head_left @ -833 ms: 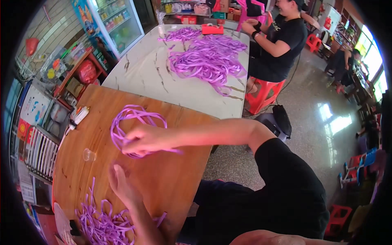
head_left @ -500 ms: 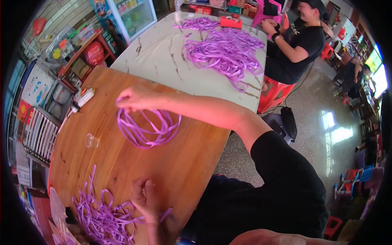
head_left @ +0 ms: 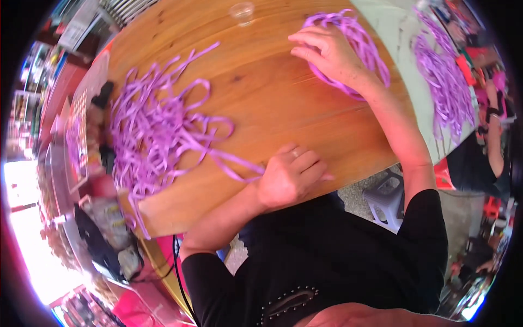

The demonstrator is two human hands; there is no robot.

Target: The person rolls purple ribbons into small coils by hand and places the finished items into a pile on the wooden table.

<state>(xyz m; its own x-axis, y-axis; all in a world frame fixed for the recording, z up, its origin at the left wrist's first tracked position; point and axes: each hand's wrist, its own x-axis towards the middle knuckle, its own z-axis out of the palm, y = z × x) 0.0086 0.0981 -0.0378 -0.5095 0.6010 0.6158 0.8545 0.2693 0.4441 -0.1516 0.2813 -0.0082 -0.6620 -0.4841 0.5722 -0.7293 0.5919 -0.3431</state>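
My right hand (head_left: 326, 53) is over a loose coil of purple ribbon (head_left: 376, 57) at the table's far right. Its fingers are stretched out, the thumb apart from them, and nothing shows between them. Near the table's front edge my left hand (head_left: 289, 175) is closed, fingers curled, with a ring on one. A strand runs from the tangled pile of purple ribbon (head_left: 155, 125) on the left and disappears at my left hand. Whether the fingers grip it is hidden.
A clear plastic cup (head_left: 242, 13) stands at the far side of the wooden table (head_left: 256, 109). On the adjoining white table more purple ribbon (head_left: 444, 87) is heaped. Another person's arm (head_left: 494, 131) is at the right, with a grey stool (head_left: 384, 199) nearer me.
The view has swung down and to the left. My right hand has opened from its pinch above the coil. My left hand, half-open before, has curled closed.
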